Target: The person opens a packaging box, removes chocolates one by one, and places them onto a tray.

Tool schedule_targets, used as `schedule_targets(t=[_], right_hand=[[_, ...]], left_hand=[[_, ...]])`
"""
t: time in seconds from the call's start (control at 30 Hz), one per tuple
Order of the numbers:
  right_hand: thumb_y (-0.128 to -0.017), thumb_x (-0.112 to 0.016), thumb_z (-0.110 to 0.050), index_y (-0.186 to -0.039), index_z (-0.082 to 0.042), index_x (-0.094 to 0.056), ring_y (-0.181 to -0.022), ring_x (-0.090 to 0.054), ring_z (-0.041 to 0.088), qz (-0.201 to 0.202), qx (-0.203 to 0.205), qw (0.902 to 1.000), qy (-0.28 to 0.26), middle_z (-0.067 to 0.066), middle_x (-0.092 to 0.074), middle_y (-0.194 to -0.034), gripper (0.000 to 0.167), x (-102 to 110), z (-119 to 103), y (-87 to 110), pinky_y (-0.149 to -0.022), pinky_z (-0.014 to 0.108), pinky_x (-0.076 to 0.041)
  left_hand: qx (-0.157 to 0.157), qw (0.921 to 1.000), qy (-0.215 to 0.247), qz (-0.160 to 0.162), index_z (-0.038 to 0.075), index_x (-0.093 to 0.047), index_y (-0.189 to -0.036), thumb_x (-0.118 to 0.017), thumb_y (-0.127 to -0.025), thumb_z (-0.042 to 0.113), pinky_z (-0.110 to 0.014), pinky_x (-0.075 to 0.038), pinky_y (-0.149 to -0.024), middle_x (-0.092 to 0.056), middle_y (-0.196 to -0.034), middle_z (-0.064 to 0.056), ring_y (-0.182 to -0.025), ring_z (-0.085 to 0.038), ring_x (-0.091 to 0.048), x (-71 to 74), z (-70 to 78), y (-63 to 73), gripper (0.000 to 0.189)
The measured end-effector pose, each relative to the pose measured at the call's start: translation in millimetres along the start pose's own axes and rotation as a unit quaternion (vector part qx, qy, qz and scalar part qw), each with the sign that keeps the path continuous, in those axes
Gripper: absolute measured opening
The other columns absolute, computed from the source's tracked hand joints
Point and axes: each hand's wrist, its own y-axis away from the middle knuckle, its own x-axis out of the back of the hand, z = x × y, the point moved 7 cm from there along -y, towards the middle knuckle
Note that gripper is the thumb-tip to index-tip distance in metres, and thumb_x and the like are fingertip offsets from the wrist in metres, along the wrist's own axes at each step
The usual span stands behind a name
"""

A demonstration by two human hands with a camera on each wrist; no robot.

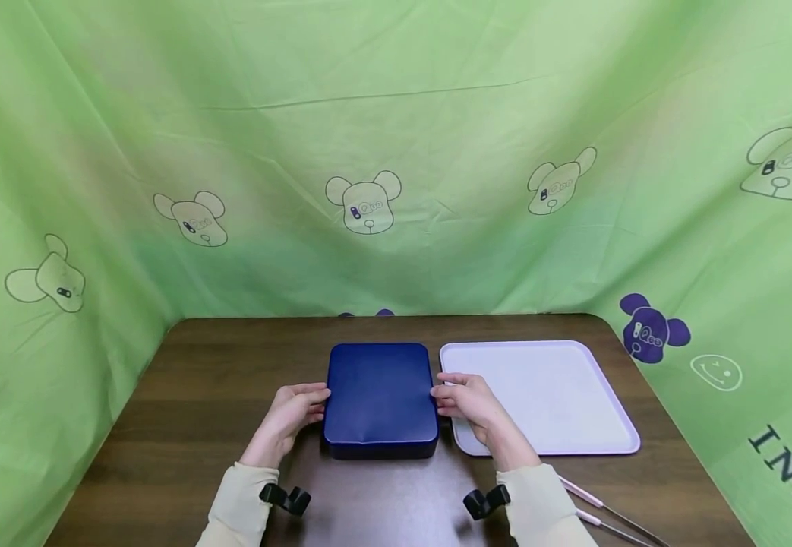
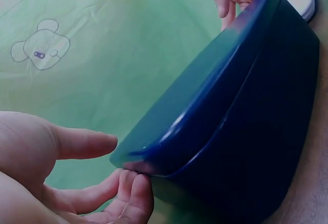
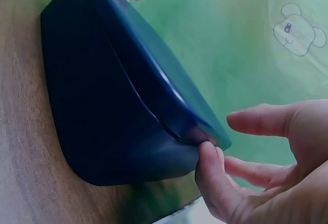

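Note:
A dark blue rectangular box (image 1: pixel 377 452) stands on the table with its glossy blue lid (image 1: pixel 380 391) on top. The seam under the lid shows as a thin line along the side in both wrist views. My left hand (image 1: pixel 291 414) pinches the lid's left edge, its thumb at the upper rim and its curled fingers (image 2: pixel 141 190) against the underside of the lip. On the opposite edge, my right hand (image 1: pixel 471 403) grips the lid likewise, fingertips (image 3: pixel 207 157) at the seam and thumb near the top.
Just right of the box lies a white tray (image 1: pixel 546 395), partly behind my right hand. Two thin metal rods with pink handles (image 1: pixel 583 494) lie at the table's front right, partly covered by my right sleeve. A green printed curtain (image 1: pixel 437 266) surrounds the brown table (image 1: pixel 231 372).

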Motion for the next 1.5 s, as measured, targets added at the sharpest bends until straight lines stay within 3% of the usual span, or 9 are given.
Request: schedule_targets(t=[0.27,0.5,0.93,1.27,1.5], right_hand=[[-0.088,-0.068,0.002,-0.140,0.017,-0.045,-0.073,-0.064,0.011,-0.002,0.002,1.0000,-0.003,0.006,-0.068,-0.090,0.059,0,-2,0.1,-0.069,0.024,-0.058],[-0.087,-0.067,0.005,-0.140,0.016,-0.045,-0.073,-0.065,0.011,-0.005,-0.009,0.9999,-0.005,0.011,-0.068,-0.098,0.059,-2,-1,0.6,-0.067,0.024,-0.057],[-0.084,-0.067,0.008,-0.136,0.017,-0.050,-0.071,-0.064,0.008,0.001,-0.011,0.9999,0.000,0.005,-0.068,-0.092,0.055,-5,6,-1.5,-0.061,0.020,-0.054],[-0.084,-0.067,0.007,-0.136,0.016,-0.050,-0.073,-0.064,0.007,0.001,-0.011,0.9996,0.026,0.008,-0.071,-0.096,0.055,-6,0,-3.6,-0.062,0.022,-0.054],[-0.083,-0.066,0.006,-0.136,0.015,-0.050,-0.074,-0.064,0.007,0.002,-0.007,0.9991,0.042,0.010,-0.070,-0.101,0.056,-6,-7,-14.5,-0.064,0.023,-0.055]], left_hand=[[0.001,0.9997,0.019,-0.014,-0.017,-0.059,-0.124,-0.065,-0.092,0.000,-0.021,-0.053,-0.064,-0.065,-0.080,-0.001,-0.067,-0.010,-0.059,-0.8,-0.5,-0.4,0.037],[0.003,0.9996,0.026,-0.003,-0.017,-0.058,-0.124,-0.064,-0.092,-0.001,-0.021,-0.052,-0.064,-0.065,-0.081,-0.001,-0.067,-0.010,-0.059,0.2,-3.3,0.4,0.036],[0.002,0.9995,0.032,-0.007,-0.016,-0.058,-0.124,-0.061,-0.094,-0.002,-0.021,-0.050,-0.064,-0.063,-0.082,-0.002,-0.067,-0.010,-0.058,1.9,-6.3,0.9,0.034],[0.006,0.9996,0.017,-0.023,-0.015,-0.058,-0.121,-0.061,-0.094,-0.001,-0.021,-0.050,-0.062,-0.061,-0.079,-0.002,-0.065,-0.011,-0.057,0.9,-3.9,-3.3,0.030],[0.014,0.9993,0.002,-0.035,-0.016,-0.055,-0.127,-0.058,-0.097,0.001,-0.020,-0.050,-0.061,-0.060,-0.081,0.000,-0.067,-0.010,-0.055,0.0,3.4,-16.3,0.035]])
